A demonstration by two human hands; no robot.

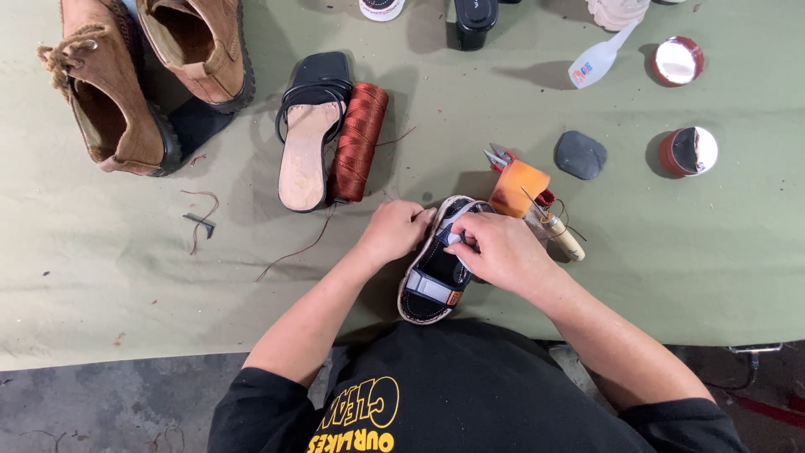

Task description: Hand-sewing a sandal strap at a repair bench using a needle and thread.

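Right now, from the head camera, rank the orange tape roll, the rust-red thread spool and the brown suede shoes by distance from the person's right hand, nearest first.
From the right hand:
1. Orange tape roll, just beyond it.
2. Rust-red thread spool, left of centre.
3. Brown suede shoes, far left corner.

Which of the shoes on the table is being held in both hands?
The small sandal with grey straps, at the table's near edge: left hand and right hand both grasp it. The brown suede shoes and black flat sandal lie untouched.

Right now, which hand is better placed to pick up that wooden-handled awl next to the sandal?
Probably the right hand: the awl lies just beyond its knuckles, while the left hand steadies the small sandal on the opposite side.
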